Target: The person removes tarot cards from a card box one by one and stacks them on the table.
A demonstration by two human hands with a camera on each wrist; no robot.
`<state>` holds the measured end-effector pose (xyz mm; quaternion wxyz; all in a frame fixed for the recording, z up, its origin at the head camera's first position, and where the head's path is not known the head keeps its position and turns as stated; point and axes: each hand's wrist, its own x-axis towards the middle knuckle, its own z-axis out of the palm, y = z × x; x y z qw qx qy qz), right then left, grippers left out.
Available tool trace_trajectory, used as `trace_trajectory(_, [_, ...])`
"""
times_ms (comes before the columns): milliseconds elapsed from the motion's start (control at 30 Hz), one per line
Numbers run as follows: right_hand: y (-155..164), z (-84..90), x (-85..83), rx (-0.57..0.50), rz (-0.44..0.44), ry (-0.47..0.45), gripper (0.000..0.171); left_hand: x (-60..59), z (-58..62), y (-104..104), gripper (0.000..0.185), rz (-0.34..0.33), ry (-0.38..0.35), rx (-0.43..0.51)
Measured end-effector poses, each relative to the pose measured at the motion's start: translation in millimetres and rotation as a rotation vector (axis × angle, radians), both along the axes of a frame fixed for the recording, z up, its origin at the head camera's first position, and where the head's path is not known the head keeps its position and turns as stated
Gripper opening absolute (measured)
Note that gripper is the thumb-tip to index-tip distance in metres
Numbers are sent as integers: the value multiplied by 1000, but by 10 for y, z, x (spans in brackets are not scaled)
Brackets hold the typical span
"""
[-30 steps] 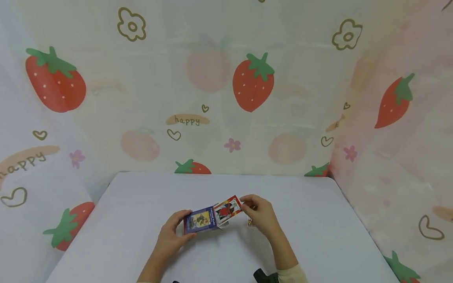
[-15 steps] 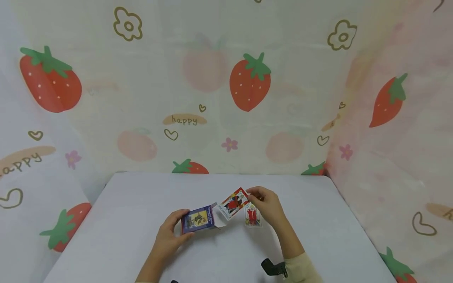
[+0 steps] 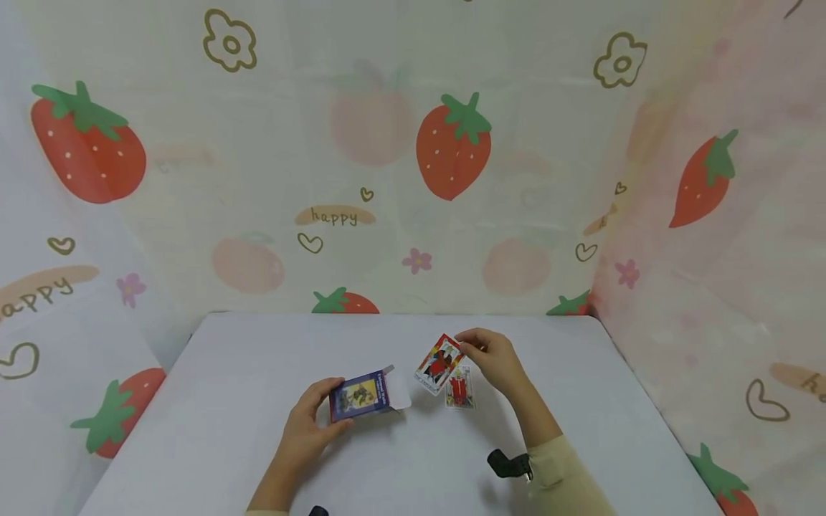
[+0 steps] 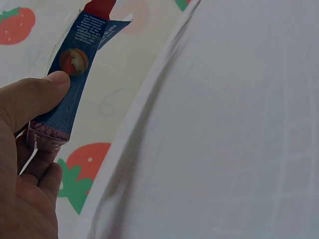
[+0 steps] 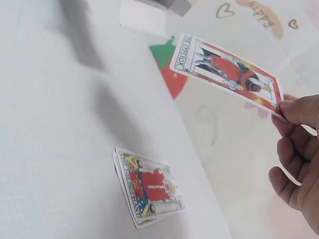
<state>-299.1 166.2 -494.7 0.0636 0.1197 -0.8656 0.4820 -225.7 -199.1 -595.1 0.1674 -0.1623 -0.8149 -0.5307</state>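
Note:
My left hand grips a blue tarot card box by its near end, thumb along one narrow side. The box's far end has its flaps folded out toward the right. Between thumb and forefinger, my right hand pinches a tarot card by a corner; in the right wrist view the tarot card reads "The Emperor". It hangs tilted above the table. Below it lies a small face-up stack of tarot cards, its top one showing a red-robed figure. In the head view the held card overlaps the stack's corner.
The white table stretches around the hands. A cloth printed with strawberries hangs behind it and at both sides. A black wrist camera sits at the right sleeve.
My right hand has drawn the Emperor card out of the box's open end and moved it right and away, over the stack. My left hand keeps holding the box nearly still.

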Motion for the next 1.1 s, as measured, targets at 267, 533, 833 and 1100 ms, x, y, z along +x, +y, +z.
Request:
trace_trajectory(267, [72,-100,-127,41,11,-39,15,8,-14,8,77,22,-49,-11])
trace_trajectory(533, [122,-197,-226,68,30,-93,15,11,-31,48,77,55,-36,-31])
trace_trajectory(833, [167,-281,-338,91,50,-120,14,7,-5,8,79,37,-31,-14])
trace_trajectory(1100, [195,-353,-407,84,45,-169,13,-12,-10,-18,80,24,-33,2])
